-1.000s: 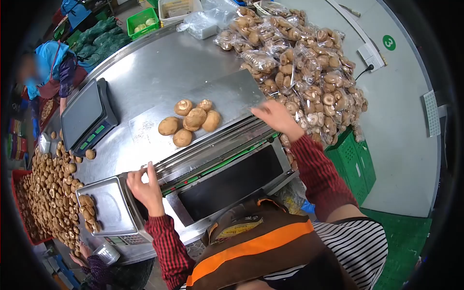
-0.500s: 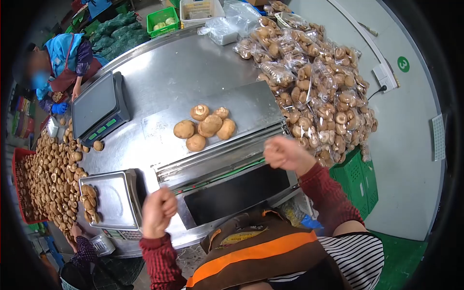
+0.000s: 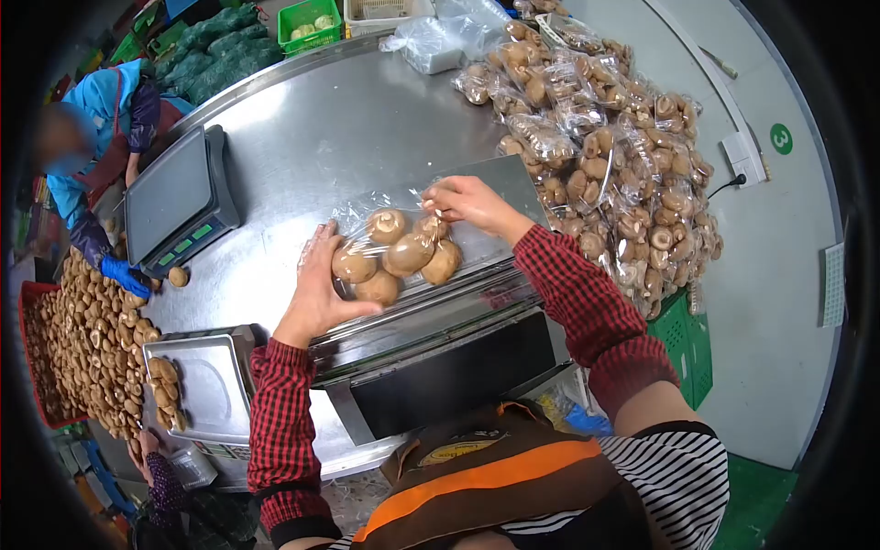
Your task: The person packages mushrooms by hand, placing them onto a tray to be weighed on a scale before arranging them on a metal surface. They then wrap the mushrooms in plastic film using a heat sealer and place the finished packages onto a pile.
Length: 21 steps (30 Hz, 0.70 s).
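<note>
Bright indoor light, strong shine on metal, and a picture that is bent and dark at its borders.
The table gives back the light as white glare at its left part, where the surface detail is partly lost; the lamps themselves are out of view. Small sharp highlights sit on the film and on the bags. The wall is evenly lit, with its lines curved by the wide lens. The middle is rather clear, the far left is softer and dimmer, and the corners fall to black.
</note>
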Motion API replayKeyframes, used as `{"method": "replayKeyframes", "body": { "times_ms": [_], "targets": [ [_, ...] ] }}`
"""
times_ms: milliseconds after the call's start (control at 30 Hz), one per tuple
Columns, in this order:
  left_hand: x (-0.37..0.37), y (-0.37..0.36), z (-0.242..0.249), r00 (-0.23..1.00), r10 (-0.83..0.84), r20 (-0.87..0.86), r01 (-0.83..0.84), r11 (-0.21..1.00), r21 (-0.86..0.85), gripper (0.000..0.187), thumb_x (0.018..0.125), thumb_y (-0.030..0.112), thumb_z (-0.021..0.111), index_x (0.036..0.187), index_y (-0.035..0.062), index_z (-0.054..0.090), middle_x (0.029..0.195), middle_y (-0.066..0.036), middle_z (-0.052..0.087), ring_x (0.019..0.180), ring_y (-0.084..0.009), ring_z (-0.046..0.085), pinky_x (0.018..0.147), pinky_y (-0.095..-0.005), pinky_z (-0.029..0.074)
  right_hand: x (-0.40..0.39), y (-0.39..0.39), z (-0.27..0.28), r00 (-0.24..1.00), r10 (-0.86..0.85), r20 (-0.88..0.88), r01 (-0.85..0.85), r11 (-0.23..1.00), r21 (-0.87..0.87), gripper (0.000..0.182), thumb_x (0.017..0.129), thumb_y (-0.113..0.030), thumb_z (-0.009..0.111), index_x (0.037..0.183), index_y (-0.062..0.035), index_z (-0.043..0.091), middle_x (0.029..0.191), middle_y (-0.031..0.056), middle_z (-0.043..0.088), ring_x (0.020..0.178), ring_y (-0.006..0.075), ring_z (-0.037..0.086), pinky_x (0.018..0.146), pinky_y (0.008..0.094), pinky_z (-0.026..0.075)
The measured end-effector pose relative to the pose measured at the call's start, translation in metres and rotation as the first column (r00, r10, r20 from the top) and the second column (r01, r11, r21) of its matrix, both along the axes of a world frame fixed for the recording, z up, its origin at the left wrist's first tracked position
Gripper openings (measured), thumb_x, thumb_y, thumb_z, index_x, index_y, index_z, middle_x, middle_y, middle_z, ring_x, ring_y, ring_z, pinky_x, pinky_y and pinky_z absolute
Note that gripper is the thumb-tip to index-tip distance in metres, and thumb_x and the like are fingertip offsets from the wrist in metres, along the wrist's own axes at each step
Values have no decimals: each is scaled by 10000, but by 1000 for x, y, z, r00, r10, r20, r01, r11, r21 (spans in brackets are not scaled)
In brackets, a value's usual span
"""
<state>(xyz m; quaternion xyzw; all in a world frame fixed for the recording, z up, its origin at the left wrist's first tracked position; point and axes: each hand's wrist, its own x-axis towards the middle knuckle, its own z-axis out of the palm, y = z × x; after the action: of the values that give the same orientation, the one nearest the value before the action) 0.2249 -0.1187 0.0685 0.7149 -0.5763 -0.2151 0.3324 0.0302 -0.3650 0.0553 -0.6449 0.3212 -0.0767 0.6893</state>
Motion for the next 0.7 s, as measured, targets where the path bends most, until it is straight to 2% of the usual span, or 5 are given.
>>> {"method": "replayKeyframes", "body": {
  "times_ms": [67, 367, 433, 633, 700],
  "targets": [
    [-3, -2, 11, 999, -29, 14, 29, 999, -31, 1195, 385, 485, 945, 1336, 4, 404, 1427, -237, 407, 1402, -395, 292, 1124, -459, 304, 7, -5, 9, 995, 67, -79, -69, 997, -27, 519, 984, -440, 512, 1054, 61, 631, 778, 52, 592, 652, 110, 524, 580, 234, 437],
    [6, 22, 15, 835, 127, -535, -57, 988, 145, 1015, 625, 229, 921, 1417, -41, 346, 1117, -180, 644, 1079, -260, 617, 914, -354, 509, -23, -19, 33, 736, 421, -530, -607, 758, -240, 583, 908, -554, 588, 864, 16, 702, 729, 64, 582, 697, 171, 547, 651, 302, 441],
    [15, 31, 5, 622, 195, -758, -96, 980, 174, 612, 809, 158, 777, 1315, -57, 508, 1064, -138, 648, 1000, -179, 607, 860, -303, 487, -39, -12, 7, 920, 314, -236, -391, 783, -484, 493, 956, -439, 576, 899, 34, 704, 870, 76, 626, 749, 175, 595, 734, 290, 459],
    [-10, 31, -6, 929, 270, 255, -213, 949, -230, 186, 918, 149, 637, 857, -25, 616, 789, -86, 564, 748, -148, 514, 649, -293, 422, -40, 49, 4, 975, -195, -108, 197, 980, 11, 345, 1025, -320, 451, 1105, -2, 557, 943, 108, 642, 706, 171, 621, 547, 303, 570],
    [-20, 31, -17, 849, 331, -412, -344, 938, 43, 218, 963, 173, 588, 830, 1, 568, 700, -32, 521, 655, -97, 466, 581, -275, 393, -47, 60, 19, 946, -304, -112, 297, 952, -72, 356, 1031, -343, 430, 1034, -2, 532, 930, 102, 637, 704, 171, 628, 542, 306, 565]
  ]
}}
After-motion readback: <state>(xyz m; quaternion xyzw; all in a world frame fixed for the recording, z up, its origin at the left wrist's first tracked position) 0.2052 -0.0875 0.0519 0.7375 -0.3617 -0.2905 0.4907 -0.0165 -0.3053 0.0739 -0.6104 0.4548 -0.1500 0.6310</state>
